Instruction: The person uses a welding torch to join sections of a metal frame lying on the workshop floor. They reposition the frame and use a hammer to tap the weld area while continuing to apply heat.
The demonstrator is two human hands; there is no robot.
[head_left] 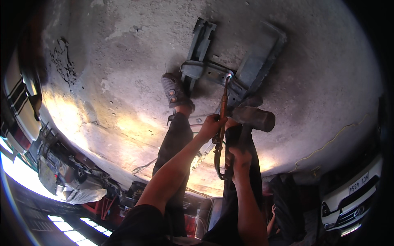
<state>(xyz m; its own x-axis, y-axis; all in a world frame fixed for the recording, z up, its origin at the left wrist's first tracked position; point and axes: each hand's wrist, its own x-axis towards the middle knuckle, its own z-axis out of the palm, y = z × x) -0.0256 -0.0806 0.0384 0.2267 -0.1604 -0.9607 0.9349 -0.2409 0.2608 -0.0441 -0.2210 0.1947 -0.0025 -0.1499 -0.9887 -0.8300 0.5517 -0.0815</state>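
Note:
My left hand (212,126) is closed around a brass gas torch (223,102), whose hose curves down past my right hand. A small bright flame glows at the torch's tip, against the perforated crossbar (215,73) of a dark metal frame (200,45) lying on the floor. My right hand (239,159) grips the handle of a heavy hammer (255,118). The hammer's head is raised beside the torch and hides part of my right foot. The frame's right side is a wide, flat-faced piece (262,57).
My left shoe (176,91) stands close to the frame's left leg. A yellow cord (328,143) runs over the concrete floor at right, near a white vehicle (353,197). Vehicle parts (69,174) crowd the left edge. Another person's arm (272,219) shows at the bottom.

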